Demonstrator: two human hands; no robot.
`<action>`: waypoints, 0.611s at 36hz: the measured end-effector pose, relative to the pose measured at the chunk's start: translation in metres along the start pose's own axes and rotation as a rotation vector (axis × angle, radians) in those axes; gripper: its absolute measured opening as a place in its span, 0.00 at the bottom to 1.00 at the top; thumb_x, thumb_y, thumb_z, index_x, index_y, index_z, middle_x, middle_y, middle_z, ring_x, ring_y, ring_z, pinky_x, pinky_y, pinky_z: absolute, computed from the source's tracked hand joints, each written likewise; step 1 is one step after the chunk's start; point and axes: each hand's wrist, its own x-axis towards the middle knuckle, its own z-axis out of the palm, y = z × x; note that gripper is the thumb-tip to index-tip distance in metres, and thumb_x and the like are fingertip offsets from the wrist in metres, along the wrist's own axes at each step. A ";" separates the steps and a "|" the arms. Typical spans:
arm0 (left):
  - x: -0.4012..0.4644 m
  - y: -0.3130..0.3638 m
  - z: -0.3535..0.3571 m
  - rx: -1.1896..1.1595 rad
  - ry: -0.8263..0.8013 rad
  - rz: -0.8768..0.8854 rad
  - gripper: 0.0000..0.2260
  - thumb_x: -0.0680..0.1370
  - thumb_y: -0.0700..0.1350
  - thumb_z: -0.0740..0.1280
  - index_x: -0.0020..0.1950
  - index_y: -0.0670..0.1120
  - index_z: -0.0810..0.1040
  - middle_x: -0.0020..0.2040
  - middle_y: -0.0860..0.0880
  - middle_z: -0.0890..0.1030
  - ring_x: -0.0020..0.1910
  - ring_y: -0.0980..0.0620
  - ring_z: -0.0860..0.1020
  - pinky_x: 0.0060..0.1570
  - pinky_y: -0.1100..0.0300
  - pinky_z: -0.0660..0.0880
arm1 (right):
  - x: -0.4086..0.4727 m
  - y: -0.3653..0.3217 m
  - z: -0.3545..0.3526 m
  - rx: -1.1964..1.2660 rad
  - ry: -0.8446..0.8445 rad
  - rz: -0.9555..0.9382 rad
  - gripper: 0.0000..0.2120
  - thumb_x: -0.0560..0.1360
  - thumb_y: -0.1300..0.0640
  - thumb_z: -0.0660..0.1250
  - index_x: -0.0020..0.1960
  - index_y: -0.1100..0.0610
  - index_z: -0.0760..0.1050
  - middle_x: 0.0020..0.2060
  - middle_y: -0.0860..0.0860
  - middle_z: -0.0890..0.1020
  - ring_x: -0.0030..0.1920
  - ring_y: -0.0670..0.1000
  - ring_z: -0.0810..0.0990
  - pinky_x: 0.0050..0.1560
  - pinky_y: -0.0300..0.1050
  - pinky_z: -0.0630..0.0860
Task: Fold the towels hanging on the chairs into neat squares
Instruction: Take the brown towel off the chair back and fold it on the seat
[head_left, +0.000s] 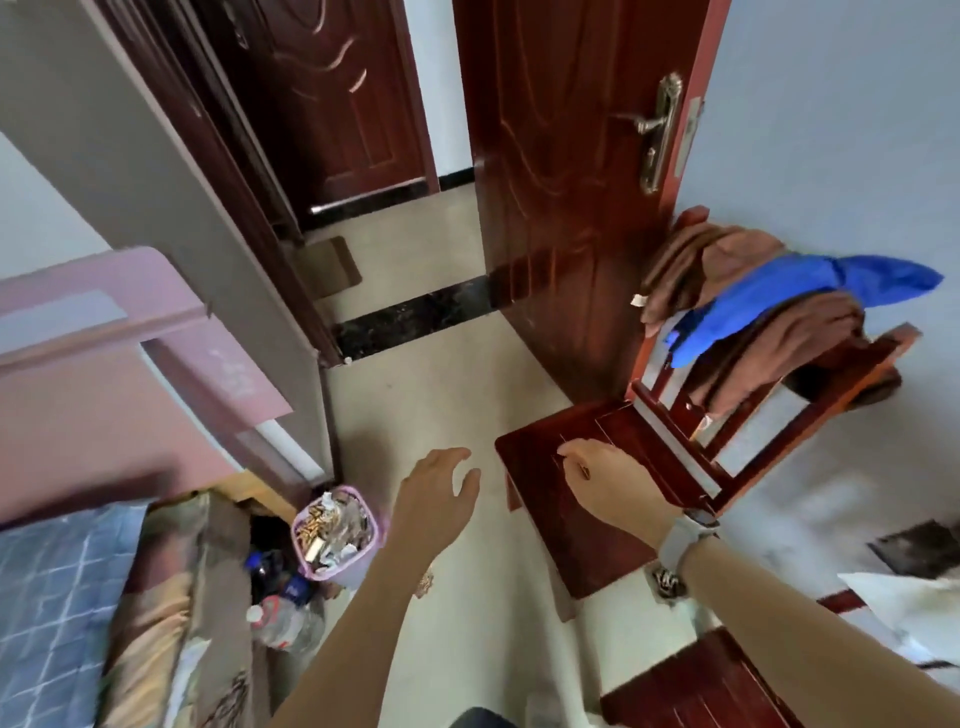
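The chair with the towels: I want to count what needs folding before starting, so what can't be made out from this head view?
- Brown towels: the blue cloth lies across them, so whether they are one or several is unclear.
- Chair: its legs are hidden under the seat.
- Second chair: cut off by the bottom edge.
- Right hand: fingers curl away from view; whether they hold anything is unclear.
- Left hand: slightly blurred, holds nothing.

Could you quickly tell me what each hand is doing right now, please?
Left hand: open, fingers relaxed, holding nothing.
Right hand: fingers curled, holding nothing visible.
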 end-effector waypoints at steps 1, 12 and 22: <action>0.017 0.000 0.001 -0.021 -0.013 -0.009 0.15 0.78 0.48 0.61 0.64 0.48 0.73 0.62 0.50 0.75 0.61 0.50 0.72 0.62 0.57 0.65 | 0.013 0.003 -0.002 0.000 0.002 0.007 0.15 0.78 0.56 0.55 0.63 0.54 0.73 0.59 0.51 0.78 0.60 0.53 0.75 0.59 0.48 0.72; 0.230 0.055 0.037 -0.095 -0.315 0.208 0.16 0.79 0.48 0.59 0.66 0.47 0.71 0.64 0.49 0.73 0.63 0.51 0.71 0.62 0.57 0.68 | 0.134 0.068 -0.043 0.037 0.194 0.328 0.15 0.78 0.56 0.56 0.61 0.52 0.75 0.59 0.49 0.79 0.59 0.52 0.77 0.58 0.48 0.74; 0.389 0.195 0.077 -0.165 -0.432 0.743 0.13 0.76 0.42 0.64 0.59 0.41 0.77 0.55 0.43 0.78 0.55 0.45 0.76 0.57 0.54 0.71 | 0.196 0.106 -0.121 -0.068 0.888 0.602 0.12 0.73 0.59 0.59 0.50 0.60 0.79 0.42 0.56 0.81 0.45 0.60 0.79 0.45 0.48 0.72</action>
